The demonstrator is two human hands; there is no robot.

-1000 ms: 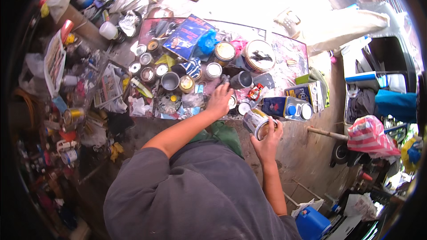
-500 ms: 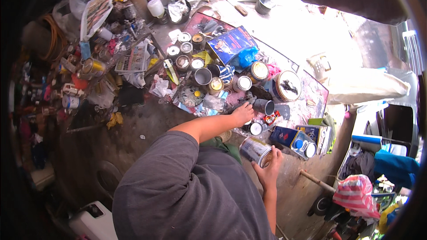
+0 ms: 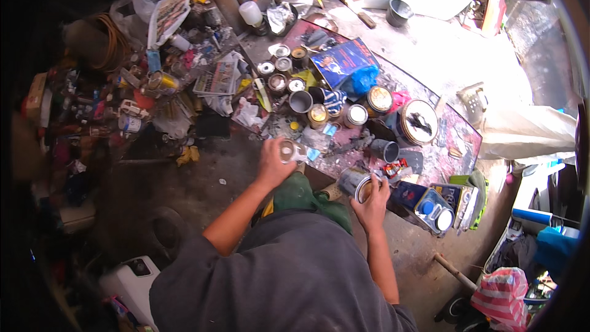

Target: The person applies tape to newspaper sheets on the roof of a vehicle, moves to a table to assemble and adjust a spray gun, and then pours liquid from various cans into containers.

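Observation:
My left hand is raised by the near left edge of the low work surface. Its fingers are closed round a small round container, brownish at one end with a pale, shiny side; its exact kind is unclear. My right hand grips a paint can with a silver rim, tipped sideways in front of me. The two containers are apart. Just beyond the paint can lie a dark grey cup on its side and a crumpled red wrapper.
Several small lidded tins and a large white-topped can crowd the stained board. Rectangular bottles and tins stand right of my right hand. Clutter with newspaper fills the left. A wooden handle juts in lower right.
My left hand has drawn back leftward from the work surface and now holds the small container. My right hand still grips the paint can. The whole view has shifted, moving the scene rightward.

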